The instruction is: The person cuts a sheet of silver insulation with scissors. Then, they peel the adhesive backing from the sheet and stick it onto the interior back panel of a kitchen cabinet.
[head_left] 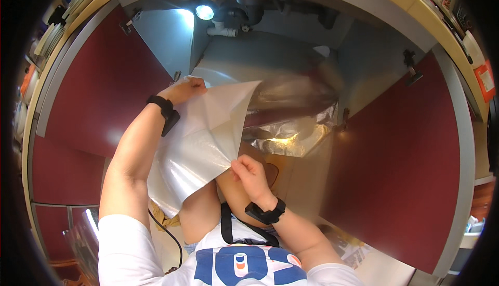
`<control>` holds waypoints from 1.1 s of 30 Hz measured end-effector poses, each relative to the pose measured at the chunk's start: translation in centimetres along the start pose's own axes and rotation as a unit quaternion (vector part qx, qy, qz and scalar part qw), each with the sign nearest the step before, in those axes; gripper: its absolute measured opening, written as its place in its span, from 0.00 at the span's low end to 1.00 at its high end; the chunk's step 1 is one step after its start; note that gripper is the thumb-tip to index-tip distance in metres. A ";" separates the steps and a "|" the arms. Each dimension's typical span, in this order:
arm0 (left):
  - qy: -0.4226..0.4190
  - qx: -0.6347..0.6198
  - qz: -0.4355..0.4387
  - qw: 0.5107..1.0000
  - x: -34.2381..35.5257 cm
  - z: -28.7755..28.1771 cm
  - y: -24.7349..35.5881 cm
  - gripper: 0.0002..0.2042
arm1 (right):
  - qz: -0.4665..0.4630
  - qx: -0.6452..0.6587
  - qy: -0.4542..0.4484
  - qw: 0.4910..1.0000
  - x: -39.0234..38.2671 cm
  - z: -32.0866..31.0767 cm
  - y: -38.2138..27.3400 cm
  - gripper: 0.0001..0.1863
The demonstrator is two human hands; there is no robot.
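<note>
My left hand [188, 88] is closed on the upper left edge of a pale, silvery sheet [202, 135]. My right hand [244, 171] pinches the same sheet at its lower right edge. The sheet hangs creased over my thighs, in front of an open cabinet. Crinkled shiny foil [291, 135] lies on the cabinet floor behind it, reaching over the front edge. A white pipe fitting [223, 30] and dark pipes stand at the back, near a bright round light [204, 12].
Red cabinet doors [73, 104] stand open on both sides, the right door [395, 171] near my right arm. The counter edge [410, 0] arches overhead, with stacked dishes [49, 41] at left and an orange item [484, 80] at right. A black cable [174, 239] runs beside my leg.
</note>
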State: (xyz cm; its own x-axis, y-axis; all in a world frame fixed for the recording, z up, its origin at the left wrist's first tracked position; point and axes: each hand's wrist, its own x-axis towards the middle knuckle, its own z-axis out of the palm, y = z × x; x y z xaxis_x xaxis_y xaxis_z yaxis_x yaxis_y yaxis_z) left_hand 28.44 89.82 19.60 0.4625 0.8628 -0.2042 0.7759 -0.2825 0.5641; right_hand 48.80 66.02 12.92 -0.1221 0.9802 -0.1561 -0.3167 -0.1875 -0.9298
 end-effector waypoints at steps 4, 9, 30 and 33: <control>-0.105 -0.024 -0.048 0.993 -1.4 -1.1 3.1 0.09 | -0.061 -0.109 0.041 0.991 -0.1 1.7 -0.8 0.11; -0.159 0.056 0.022 0.985 -2.1 -1.6 6.9 0.20 | -0.079 -0.102 0.039 0.991 0.7 4.0 -0.8 0.10; -0.093 -0.007 0.133 0.987 -3.7 4.0 11.9 0.10 | 0.018 -0.033 0.039 0.999 2.0 -5.4 -7.3 0.16; -0.094 0.000 0.142 0.985 -4.1 4.4 12.7 0.11 | -0.050 -0.097 0.131 0.985 3.9 -5.4 -8.4 0.17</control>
State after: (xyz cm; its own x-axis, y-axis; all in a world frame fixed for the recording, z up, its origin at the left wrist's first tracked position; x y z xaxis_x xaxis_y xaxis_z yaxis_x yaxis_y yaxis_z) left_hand 38.30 80.82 24.12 0.7319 0.6566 -0.1825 0.6038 -0.5006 0.6203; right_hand 56.09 71.80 18.33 0.1560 0.9807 -0.1183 -0.1260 -0.0990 -0.9871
